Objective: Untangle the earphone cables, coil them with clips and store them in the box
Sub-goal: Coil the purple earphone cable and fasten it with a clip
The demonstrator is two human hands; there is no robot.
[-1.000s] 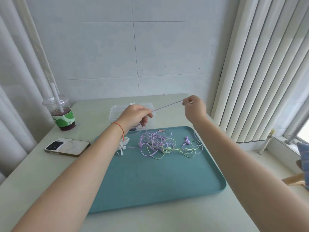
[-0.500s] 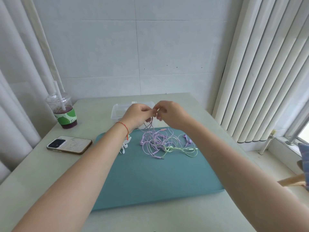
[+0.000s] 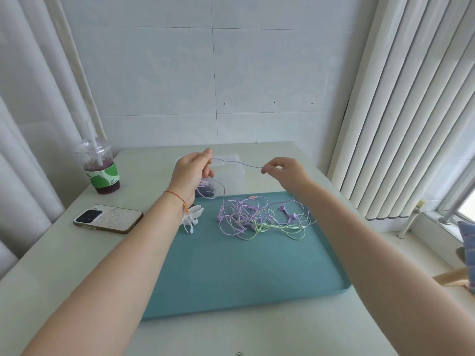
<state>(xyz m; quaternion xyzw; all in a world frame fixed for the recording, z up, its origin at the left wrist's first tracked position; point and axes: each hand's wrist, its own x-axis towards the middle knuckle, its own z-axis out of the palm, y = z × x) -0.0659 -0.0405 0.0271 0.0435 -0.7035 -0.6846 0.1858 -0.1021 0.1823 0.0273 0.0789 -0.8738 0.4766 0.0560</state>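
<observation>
Two hands work one strand: your left hand point(image 3: 191, 170) and right hand point(image 3: 288, 173) each pinch the purple cable point(image 3: 237, 163), raised above the tangle point(image 3: 257, 217) on the teal tray point(image 3: 244, 273). Draw slack gently, feeding loops free rather than tightening knots.

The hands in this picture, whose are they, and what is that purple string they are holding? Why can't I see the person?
The camera sits on the person's head, looking down, so you see only arms. The left hand and right hand each pinch a purple earphone cable stretched between them. More purple and green cables lie in a tangle on the blue tray. White clips lie on the tray's left edge. A clear box stands behind the hands. A phone and a drink cup are on the left.
</observation>
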